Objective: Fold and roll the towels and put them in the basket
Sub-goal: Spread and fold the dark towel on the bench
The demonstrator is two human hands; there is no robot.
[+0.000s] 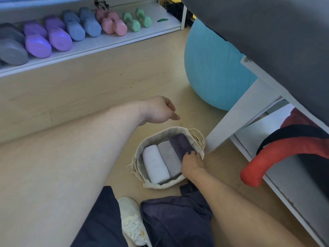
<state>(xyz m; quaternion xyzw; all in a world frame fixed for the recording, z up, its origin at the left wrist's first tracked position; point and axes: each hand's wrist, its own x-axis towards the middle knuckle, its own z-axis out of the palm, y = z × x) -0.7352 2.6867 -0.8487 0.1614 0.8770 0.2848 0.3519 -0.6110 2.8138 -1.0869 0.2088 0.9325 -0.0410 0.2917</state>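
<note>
A small woven basket (161, 134) with a cloth liner stands on the floor at the centre. Three rolled towels lie side by side in it: a white one (155, 164), a grey one (168, 157) and a dark purple one (179, 143). My right hand (191, 162) reaches into the basket's near right corner and its fingers press on the end of the purple roll. My left hand (158, 111) hovers above the floor behind the basket, fingers relaxed, holding nothing. An unfolded dark purple towel (174, 221) lies crumpled on the floor in front of the basket.
A white bench leg (236, 114) stands just right of the basket, with a red and black bag (284, 148) under the bench. A teal exercise ball (211, 68) sits behind. A low shelf (99, 45) with several dumbbells runs along the back left. My white shoe (131, 221) is near.
</note>
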